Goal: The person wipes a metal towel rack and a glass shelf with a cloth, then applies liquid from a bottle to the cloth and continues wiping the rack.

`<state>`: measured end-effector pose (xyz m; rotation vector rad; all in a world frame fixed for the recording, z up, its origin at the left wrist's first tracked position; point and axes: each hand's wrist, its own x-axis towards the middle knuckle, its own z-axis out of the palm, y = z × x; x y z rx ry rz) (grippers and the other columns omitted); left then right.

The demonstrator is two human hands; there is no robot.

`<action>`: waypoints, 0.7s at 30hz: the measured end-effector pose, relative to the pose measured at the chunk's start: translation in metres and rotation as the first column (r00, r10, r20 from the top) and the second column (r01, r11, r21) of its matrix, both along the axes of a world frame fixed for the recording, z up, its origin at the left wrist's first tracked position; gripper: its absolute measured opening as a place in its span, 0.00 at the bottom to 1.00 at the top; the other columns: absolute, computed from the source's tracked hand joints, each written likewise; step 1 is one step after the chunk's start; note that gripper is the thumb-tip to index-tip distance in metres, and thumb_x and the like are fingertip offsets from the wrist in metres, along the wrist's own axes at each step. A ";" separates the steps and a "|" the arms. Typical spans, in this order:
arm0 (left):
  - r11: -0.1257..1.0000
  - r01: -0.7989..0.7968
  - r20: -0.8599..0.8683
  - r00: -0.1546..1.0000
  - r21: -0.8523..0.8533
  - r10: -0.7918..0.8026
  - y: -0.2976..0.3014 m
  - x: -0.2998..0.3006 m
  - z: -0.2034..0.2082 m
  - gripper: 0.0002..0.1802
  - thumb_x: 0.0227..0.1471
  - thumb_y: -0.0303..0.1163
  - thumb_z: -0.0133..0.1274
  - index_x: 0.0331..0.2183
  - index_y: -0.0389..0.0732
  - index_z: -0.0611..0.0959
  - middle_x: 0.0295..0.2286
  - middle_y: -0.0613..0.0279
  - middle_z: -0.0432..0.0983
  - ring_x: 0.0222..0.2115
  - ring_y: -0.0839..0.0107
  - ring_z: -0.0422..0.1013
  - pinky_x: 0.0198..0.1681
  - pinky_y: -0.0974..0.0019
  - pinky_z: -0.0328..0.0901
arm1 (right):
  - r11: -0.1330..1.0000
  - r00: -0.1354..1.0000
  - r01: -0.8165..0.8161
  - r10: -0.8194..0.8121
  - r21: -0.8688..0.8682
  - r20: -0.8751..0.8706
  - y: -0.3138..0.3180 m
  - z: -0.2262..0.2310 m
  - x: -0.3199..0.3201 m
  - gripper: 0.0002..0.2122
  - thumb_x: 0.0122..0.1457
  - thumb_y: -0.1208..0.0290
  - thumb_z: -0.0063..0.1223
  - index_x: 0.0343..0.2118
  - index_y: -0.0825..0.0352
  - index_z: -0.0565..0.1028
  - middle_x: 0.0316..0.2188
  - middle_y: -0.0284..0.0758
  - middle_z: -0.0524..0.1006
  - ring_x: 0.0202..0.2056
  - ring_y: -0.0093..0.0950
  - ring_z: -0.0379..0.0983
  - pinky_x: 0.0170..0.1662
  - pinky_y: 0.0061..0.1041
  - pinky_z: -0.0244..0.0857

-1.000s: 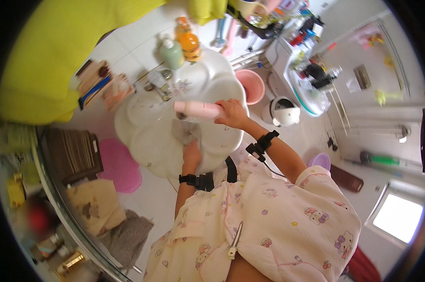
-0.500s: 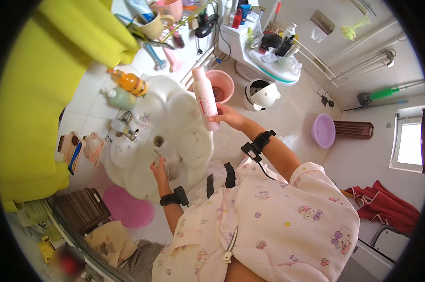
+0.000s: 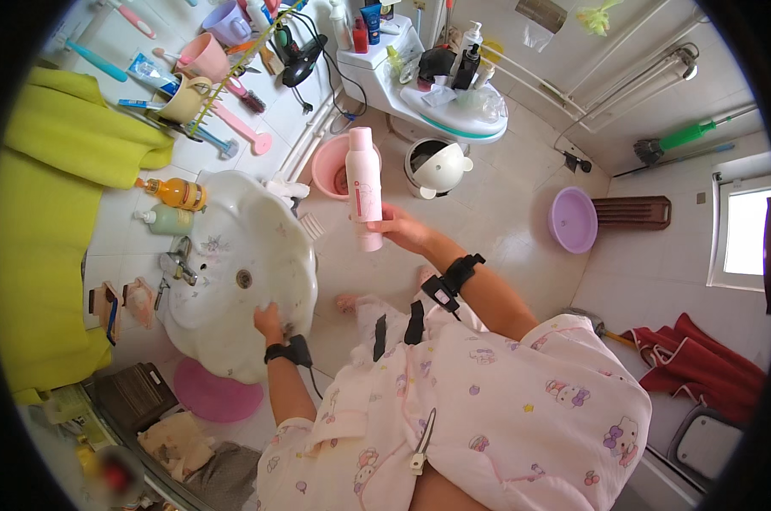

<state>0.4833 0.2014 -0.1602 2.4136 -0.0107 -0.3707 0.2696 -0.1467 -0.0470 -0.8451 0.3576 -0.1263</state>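
Cream pyjamas (pink cartoon-cat print), short sleeves, black straps on both wrists.

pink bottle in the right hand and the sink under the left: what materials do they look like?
Pink bottle: probably plastic, matte to satin, going by its even opaque colour and soft highlights; the right hand grips its lower part. Sink: likely glazed ceramic, glossy white with bright reflections and a scalloped rim; the left hand rests on its edge.
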 end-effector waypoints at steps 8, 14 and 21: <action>0.581 -0.470 -0.326 0.882 -0.664 0.340 0.013 0.037 0.010 0.24 0.52 0.31 0.51 0.51 0.45 0.65 0.39 0.59 0.68 0.37 0.65 0.67 0.36 0.59 0.67 | 0.970 0.994 -0.069 0.049 0.234 0.093 0.006 0.002 0.004 0.31 0.51 0.58 0.56 0.56 0.67 0.60 0.52 0.37 0.67 0.53 0.31 0.63 0.57 0.37 0.56; 0.194 -0.664 -0.584 0.735 -0.722 0.343 0.033 0.067 -0.018 0.14 0.58 0.50 0.39 0.38 0.52 0.67 0.35 0.62 0.68 0.26 0.62 0.68 0.34 0.49 0.66 | 0.952 0.988 -0.069 0.025 0.297 0.149 0.022 0.015 0.040 0.29 0.50 0.59 0.54 0.54 0.67 0.62 0.50 0.39 0.69 0.51 0.32 0.66 0.54 0.36 0.60; 0.175 -0.805 -0.663 0.571 -0.567 0.484 0.018 0.085 -0.003 0.21 0.53 0.58 0.36 0.33 0.51 0.65 0.35 0.58 0.65 0.31 0.53 0.67 0.35 0.29 0.63 | 0.945 0.971 -0.105 0.030 0.311 0.235 0.035 0.015 0.092 0.28 0.46 0.60 0.53 0.52 0.66 0.64 0.47 0.42 0.72 0.48 0.35 0.69 0.52 0.36 0.62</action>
